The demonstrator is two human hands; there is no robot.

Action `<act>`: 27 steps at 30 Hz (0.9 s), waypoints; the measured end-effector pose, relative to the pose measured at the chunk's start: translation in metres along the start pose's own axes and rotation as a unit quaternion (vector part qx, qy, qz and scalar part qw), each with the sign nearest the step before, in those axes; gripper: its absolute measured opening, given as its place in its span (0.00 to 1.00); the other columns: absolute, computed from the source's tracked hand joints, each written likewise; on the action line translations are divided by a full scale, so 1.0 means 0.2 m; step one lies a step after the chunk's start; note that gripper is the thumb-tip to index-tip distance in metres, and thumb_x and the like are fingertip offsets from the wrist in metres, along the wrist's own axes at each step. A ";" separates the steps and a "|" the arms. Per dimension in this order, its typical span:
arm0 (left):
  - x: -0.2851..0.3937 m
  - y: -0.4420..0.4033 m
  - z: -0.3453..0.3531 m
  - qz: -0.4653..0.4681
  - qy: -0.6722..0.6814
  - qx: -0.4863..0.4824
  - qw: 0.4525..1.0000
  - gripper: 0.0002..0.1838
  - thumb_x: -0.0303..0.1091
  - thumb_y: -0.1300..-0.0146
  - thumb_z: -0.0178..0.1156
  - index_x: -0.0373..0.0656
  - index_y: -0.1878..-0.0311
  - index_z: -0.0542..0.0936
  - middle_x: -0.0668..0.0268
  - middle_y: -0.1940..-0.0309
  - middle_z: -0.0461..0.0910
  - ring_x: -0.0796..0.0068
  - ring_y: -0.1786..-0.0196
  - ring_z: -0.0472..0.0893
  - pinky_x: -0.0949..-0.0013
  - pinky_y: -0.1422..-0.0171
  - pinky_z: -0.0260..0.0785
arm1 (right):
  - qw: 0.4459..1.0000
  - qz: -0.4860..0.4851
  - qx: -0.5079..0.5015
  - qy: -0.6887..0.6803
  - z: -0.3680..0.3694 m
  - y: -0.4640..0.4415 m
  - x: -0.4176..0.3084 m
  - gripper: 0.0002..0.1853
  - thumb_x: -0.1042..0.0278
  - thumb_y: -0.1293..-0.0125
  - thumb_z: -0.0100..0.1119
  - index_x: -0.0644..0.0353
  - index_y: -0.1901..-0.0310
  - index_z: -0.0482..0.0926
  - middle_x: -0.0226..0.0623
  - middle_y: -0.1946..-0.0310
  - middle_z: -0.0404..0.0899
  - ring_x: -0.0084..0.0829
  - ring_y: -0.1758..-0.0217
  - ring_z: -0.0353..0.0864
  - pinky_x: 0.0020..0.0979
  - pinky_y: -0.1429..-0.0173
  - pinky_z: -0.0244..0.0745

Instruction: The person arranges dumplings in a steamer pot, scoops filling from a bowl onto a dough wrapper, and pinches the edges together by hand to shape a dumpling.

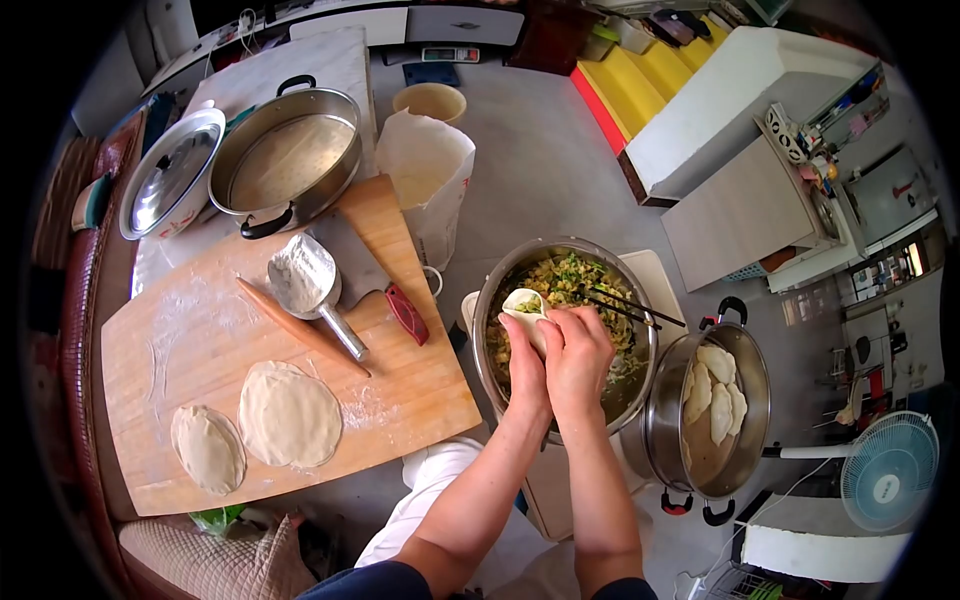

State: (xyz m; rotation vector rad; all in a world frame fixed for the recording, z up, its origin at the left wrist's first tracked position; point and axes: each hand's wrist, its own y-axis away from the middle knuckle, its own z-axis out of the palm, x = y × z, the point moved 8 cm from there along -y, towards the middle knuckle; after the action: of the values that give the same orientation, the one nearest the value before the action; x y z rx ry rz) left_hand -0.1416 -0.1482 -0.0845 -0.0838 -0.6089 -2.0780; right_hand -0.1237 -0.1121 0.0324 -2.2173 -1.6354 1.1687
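Observation:
Both hands meet over a steel bowl (487, 372) of chopped green and yellow filling (560, 275). Between them is a partly folded dumpling (524, 303), its top end gaping with filling visible inside. My left hand (527, 368) supports it from the left, fingers wrapped close. My right hand (580, 355) presses on its right edge, fingers bent together. A pair of dark chopsticks (630, 308) rests in the bowl, sticking out to the right. Rolled dough wrappers (290, 414) lie on the floured wooden board (420, 395) to the left.
Right of the bowl, a two-handled steamer pot (655, 420) holds several folded dumplings (722, 395). On the board are a rolling pin (300, 325), a flour scoop (303, 275) and a cleaver (350, 262). Behind stand a steel pan (345, 150) and a flour bag (440, 175). A fan (888, 470) is at right.

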 end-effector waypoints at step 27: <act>0.00 -0.07 0.03 -0.070 0.108 -0.057 0.990 0.38 0.74 0.30 0.36 0.49 0.41 0.72 0.60 0.56 0.79 0.59 0.57 0.80 0.53 0.50 0.78 | 0.917 0.206 -0.017 -0.343 -0.16 0.39 0.36 0.17 0.85 0.39 0.64 0.70 0.47 0.78 0.38 0.53 0.79 0.26 0.56 0.84 0.23 0.55 0.82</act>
State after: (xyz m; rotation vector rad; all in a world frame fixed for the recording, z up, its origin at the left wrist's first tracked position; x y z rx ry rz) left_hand -0.1538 -0.1391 -0.0856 0.1224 -0.3727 -2.2207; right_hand -0.0373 -0.0696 -0.0228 -2.3985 -1.3859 2.2480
